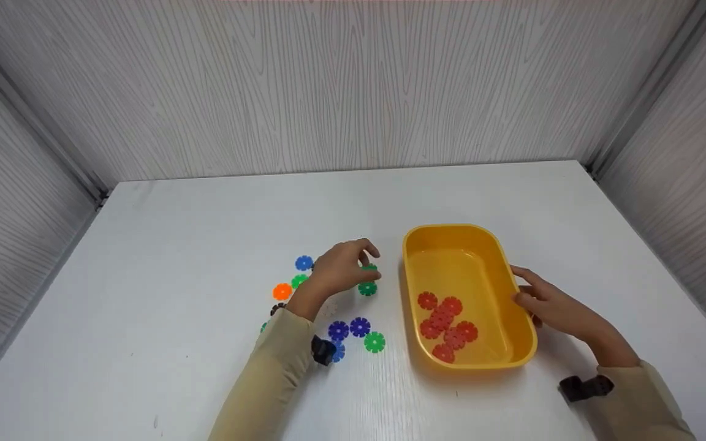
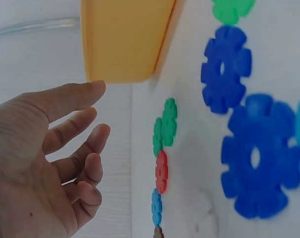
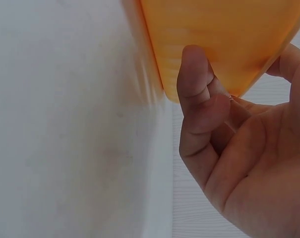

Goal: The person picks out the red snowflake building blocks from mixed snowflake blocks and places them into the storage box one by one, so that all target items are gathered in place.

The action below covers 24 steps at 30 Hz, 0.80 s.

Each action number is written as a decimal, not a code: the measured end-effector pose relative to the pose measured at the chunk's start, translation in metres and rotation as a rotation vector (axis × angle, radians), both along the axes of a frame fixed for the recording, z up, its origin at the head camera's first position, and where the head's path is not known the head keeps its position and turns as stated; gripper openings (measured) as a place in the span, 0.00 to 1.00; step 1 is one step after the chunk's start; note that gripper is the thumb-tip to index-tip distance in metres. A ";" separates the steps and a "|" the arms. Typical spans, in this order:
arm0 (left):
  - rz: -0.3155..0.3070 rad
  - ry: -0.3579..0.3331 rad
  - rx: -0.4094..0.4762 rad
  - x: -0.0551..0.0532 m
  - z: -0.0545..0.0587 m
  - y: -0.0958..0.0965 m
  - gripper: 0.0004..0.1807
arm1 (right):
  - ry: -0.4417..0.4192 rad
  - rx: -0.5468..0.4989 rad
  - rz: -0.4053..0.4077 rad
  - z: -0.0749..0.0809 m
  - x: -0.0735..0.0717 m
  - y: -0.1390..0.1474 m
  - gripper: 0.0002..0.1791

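My left hand (image 1: 344, 267) hovers over loose plastic snowflake discs, its fingers bent loosely with nothing between them. In the left wrist view, this hand (image 2: 55, 144) appears beside green discs (image 2: 169, 121), a red disc (image 2: 161, 171) and a blue disc (image 2: 156, 207) on the table. The red one is hidden in the head view. My right hand (image 1: 552, 306) grips the right wall of a yellow plastic tub (image 1: 409, 282), thumb at the rim. In the right wrist view, curled fingers (image 3: 194, 74) lie along the tub's outside. Several red discs (image 1: 442, 318) lie inside, toward its near left.
Left of the tub, more discs are scattered on the white table (image 1: 206, 245): dark blue (image 1: 338, 331), light green (image 1: 374, 342) and orange (image 1: 282, 291). My left forearm (image 1: 273, 367) covers part of them. Wood-grain panels (image 1: 341, 86) enclose the table at the back and sides.
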<state>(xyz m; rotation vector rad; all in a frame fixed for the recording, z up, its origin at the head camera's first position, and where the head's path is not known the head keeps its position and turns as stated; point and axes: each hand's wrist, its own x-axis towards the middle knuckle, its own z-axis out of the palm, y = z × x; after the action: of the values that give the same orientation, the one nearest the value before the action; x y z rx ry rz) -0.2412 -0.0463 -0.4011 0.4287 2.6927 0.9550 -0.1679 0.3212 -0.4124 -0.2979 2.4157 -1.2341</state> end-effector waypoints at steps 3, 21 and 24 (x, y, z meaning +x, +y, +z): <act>0.034 -0.019 -0.006 -0.004 -0.005 -0.007 0.23 | -0.009 0.001 -0.001 0.000 -0.001 0.000 0.33; 0.074 0.007 -0.079 -0.016 -0.026 -0.034 0.23 | -0.012 0.017 -0.008 -0.002 0.000 0.001 0.34; 0.067 -0.004 -0.110 -0.016 -0.028 -0.034 0.23 | -0.006 0.017 -0.003 -0.002 -0.001 0.001 0.33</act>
<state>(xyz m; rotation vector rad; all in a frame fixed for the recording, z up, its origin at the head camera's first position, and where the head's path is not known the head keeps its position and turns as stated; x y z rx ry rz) -0.2569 -0.0808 -0.4290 0.3154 2.7554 0.8181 -0.1688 0.3223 -0.4141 -0.2853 2.4215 -1.2138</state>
